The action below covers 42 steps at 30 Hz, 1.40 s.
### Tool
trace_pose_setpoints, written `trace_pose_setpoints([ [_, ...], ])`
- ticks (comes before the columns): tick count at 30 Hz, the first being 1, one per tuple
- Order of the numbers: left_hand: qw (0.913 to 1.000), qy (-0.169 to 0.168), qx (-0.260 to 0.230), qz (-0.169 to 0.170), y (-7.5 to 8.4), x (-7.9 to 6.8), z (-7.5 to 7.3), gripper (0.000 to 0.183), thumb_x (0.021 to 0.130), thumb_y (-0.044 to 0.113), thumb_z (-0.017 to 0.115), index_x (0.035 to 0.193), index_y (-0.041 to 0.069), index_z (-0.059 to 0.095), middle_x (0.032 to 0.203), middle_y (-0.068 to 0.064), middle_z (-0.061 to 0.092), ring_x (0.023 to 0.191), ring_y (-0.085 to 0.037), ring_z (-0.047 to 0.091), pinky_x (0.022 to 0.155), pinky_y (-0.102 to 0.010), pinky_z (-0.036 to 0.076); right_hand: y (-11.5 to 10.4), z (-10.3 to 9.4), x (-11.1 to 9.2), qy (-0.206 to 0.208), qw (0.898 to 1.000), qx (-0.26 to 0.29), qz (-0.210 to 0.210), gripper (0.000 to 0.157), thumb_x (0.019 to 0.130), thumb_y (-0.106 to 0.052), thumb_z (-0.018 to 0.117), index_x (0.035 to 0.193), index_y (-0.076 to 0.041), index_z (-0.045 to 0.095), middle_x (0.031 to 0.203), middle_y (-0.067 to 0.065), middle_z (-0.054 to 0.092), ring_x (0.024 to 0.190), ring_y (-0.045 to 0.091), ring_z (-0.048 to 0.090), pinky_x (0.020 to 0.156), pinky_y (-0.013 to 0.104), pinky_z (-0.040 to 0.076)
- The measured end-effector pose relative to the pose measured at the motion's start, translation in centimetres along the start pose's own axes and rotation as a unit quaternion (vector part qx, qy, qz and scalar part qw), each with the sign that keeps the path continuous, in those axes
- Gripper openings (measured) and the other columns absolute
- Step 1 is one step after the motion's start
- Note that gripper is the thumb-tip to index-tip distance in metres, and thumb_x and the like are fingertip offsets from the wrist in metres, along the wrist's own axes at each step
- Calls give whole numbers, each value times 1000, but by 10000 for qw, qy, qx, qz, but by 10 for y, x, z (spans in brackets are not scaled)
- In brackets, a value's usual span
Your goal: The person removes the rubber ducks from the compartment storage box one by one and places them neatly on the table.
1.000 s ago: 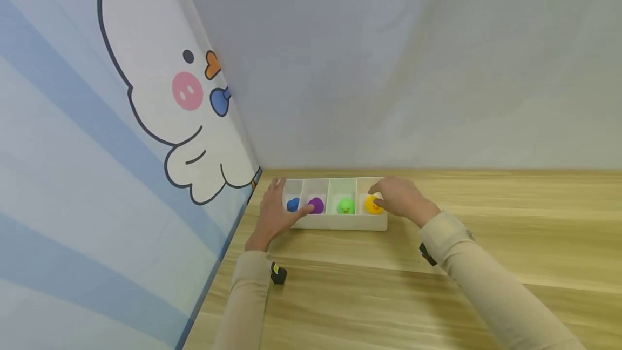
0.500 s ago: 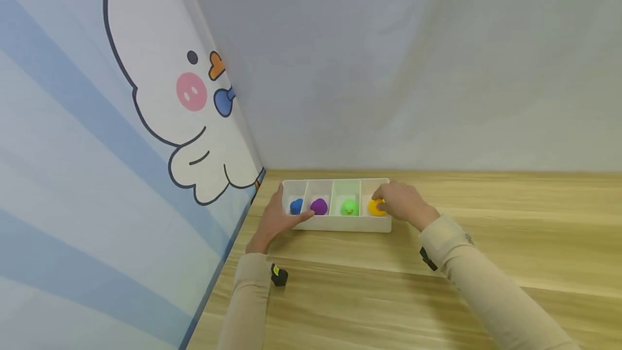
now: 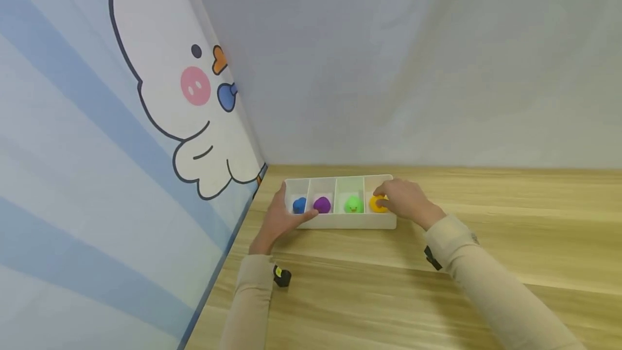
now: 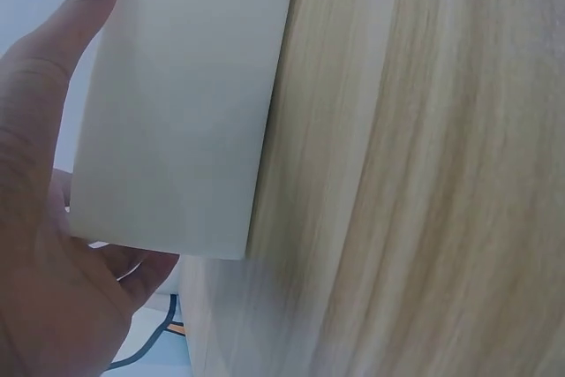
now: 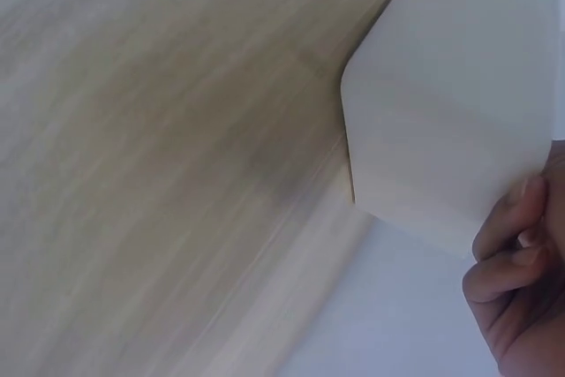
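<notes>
A white box with several compartments in a row stands on the wooden table. My left hand grips its left end, thumb along the front rim and fingers at the end wall. My right hand reaches into the rightmost compartment and pinches a yellow toy duck, partly hidden by the fingers. To its left sit a green toy duck, a purple rounded toy and a blue rounded toy, one per compartment. In the right wrist view, the right hand's lower fingers lie curled by the box's end wall.
Behind the box, the table meets a grey-white wall covering. A blue-and-white cartoon panel stands along the table's left edge. Black wrist devices show near both sleeves.
My right thumb and fingers have closed around the yellow duck, covering more of it. The left hand keeps its place on the box. The head view has shifted slightly.
</notes>
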State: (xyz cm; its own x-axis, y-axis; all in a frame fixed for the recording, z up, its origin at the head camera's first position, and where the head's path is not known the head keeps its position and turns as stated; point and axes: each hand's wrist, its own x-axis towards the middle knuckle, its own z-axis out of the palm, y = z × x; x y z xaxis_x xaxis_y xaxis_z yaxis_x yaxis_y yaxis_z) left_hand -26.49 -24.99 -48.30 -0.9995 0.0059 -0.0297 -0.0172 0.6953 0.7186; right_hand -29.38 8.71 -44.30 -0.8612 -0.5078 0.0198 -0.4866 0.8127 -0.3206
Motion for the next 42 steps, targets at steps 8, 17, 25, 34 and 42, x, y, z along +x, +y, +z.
trace_pose_setpoints([
  [8,9998,38,-101,150,-5,1,5,129,73,61,85,166,15,7,165,-14,32,151,-36,37,123,-59,32,3,-1,-7,121,9999,26,25,31,96,-24,71,124,-11,74,123,9,76,91,24,73,49,23,38],
  [17,9999,7,-105,-91,-5,1,11,132,73,65,83,166,21,-1,165,-16,35,149,-37,41,123,-57,34,0,-5,-16,409,9990,164,53,32,98,-24,69,127,-11,72,126,10,74,100,32,73,48,24,36],
  [25,9999,85,-44,-37,-9,5,13,130,74,68,81,166,24,1,159,-17,44,141,-36,49,119,-57,40,-6,-16,-23,916,9957,113,-97,35,97,-26,70,129,-11,71,133,14,71,111,37,71,49,26,40],
  [34,9997,171,83,-143,-13,5,11,127,75,66,81,166,23,4,163,-19,38,144,-39,46,120,-59,38,-3,-30,-30,1195,9926,101,-173,35,98,-27,69,128,-9,70,130,12,71,111,35,71,67,42,58],
  [42,9999,111,58,-101,-14,6,11,129,76,67,80,166,20,1,167,-20,29,150,-43,38,122,-61,33,14,-43,-43,1404,9900,110,-30,36,98,-24,69,130,-8,69,126,11,71,106,34,71,69,43,58],
])
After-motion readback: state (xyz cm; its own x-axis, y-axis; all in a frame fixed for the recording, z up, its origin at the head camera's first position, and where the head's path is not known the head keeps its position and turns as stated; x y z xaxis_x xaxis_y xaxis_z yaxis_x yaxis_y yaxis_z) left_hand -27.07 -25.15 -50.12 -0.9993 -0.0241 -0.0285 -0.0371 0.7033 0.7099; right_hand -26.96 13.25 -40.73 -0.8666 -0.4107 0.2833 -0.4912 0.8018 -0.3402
